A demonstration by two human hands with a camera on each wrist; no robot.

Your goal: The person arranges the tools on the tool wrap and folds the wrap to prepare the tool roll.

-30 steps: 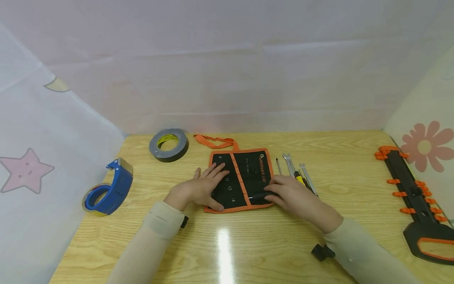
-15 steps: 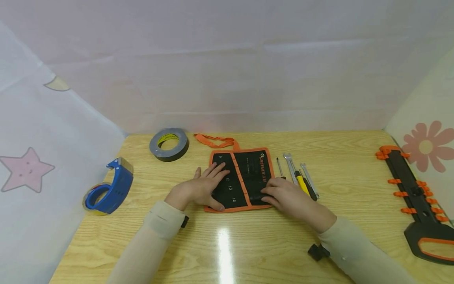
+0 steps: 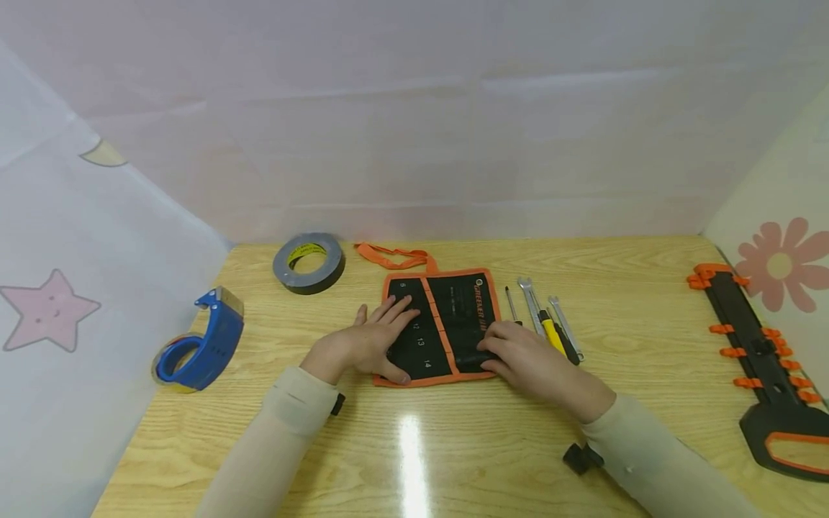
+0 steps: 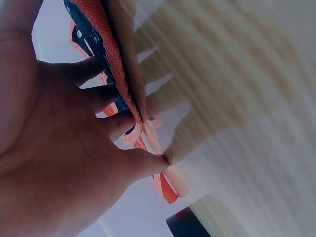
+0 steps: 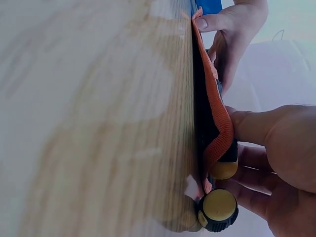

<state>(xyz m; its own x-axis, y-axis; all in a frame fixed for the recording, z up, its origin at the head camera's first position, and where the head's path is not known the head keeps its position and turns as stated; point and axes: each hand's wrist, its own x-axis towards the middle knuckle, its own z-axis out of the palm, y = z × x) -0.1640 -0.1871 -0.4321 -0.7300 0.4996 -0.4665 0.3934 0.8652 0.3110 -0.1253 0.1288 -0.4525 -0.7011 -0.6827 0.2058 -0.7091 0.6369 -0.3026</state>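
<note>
Left hand (image 3: 365, 339) flat, fingers straight, pressing tool pouch (image 3: 453, 309); right hand (image 3: 527, 360) gripping black-handled screwdriver (image 5: 217, 210) at pouch's right edge.

On the wooden worktop (image 3: 492, 446) in front of you, a grey roll of duct tape (image 3: 308, 263) lies flat near the back edge, and a blue tape dispenser (image 3: 197, 343) stands well to its left, close to the white sheet with the pink star (image 3: 47, 311). Over at your far right, a long black saw with orange clips (image 3: 763, 363) lies along the worktop's edge, just below the wall sheet with the pink flower (image 3: 779, 265).
</note>
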